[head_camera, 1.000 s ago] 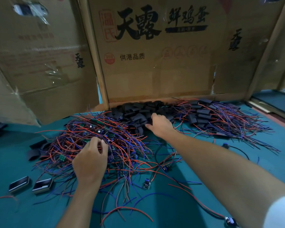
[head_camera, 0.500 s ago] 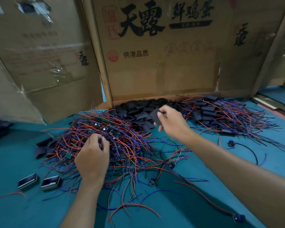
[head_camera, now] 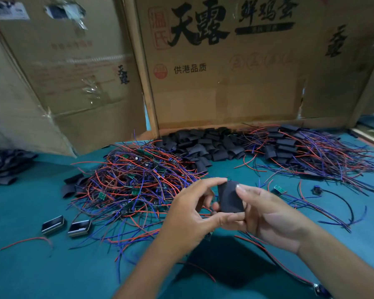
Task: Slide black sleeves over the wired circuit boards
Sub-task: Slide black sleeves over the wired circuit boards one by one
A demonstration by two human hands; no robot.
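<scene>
Two hands are up over the green table (head_camera: 20, 212) right now, both on one flat black sleeve (head_camera: 230, 198): the right hand (head_camera: 266, 214) has it pinched with the thumb on its front face, and the left hand (head_camera: 192, 214) pinches its top corner and bottom edge with curled fingers. I can't tell if there's a circuit board in the left hand too; something small peeks out under it, but it's too hidden to call. The unsleeved boards sit in the big wire tangle (head_camera: 136, 182) just beyond the left hand, spare sleeves are heaped against the cardboard (head_camera: 225, 83), and what looks like the finished bunch (head_camera: 307, 152) is off to the right. What could go wrong, as I see it: the sleeve looks squashed flat, so if it isn't squeezed open first, a board corner could catch on the rim and buckle it. Those red and blue leads are thin and knotted together, so yanking one board out could drag its neighbours along or strain a solder joint. And a loose wire bent back inside the sleeve could jam halfway.
</scene>
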